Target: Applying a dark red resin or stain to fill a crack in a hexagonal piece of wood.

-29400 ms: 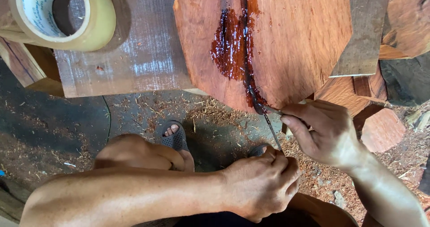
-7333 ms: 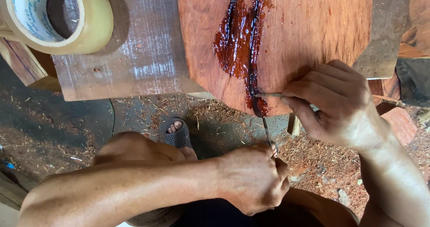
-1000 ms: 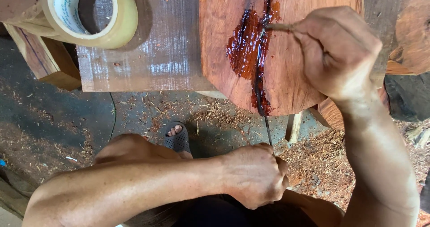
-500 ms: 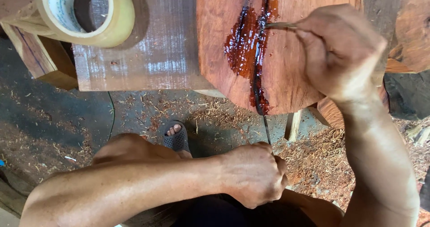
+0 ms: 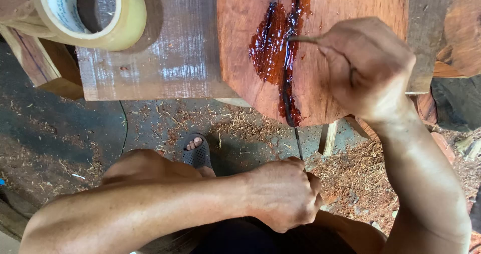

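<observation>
The right hand point(image 5: 368, 66) sat over the reddish wood slab point(image 5: 345, 13), grip pinched shut on a thin stick point(image 5: 302, 39). The stick's tip pointed left & touched the dark crack point(image 5: 286, 78) running down the slab, right at the wet, glossy dark-red patch point(image 5: 268, 48) spread along the crack's left side. The patch reached nearly to the slab's lower edge, where a dark blob sat at the rim.

The left hand point(image 5: 285, 194) was well below the slab's edge, near the person's lap, grip curled tight into a fist around the lower end of a thin dark strand point(image 5: 297, 141). The strand ran straight up from the fist to the bottom of the crack; whether it was wire or cord, can't tell.

The slab lay on a grey plank worktop point(image 5: 170, 58), overhanging its front edge. A big roll of clear packing tape point(image 5: 95, 13) stood at the worktop's far left, w/ a pale core. Below, the floor point(image 5: 60, 133) was dark & strewn w/ sawdust and shavings, thicker & redder to the right. A foot in a grey sandal point(image 5: 196, 152) showed between the knee and the worktop. A pale wooden leg point(image 5: 328, 138) stood under the slab, just right of the strand.
</observation>
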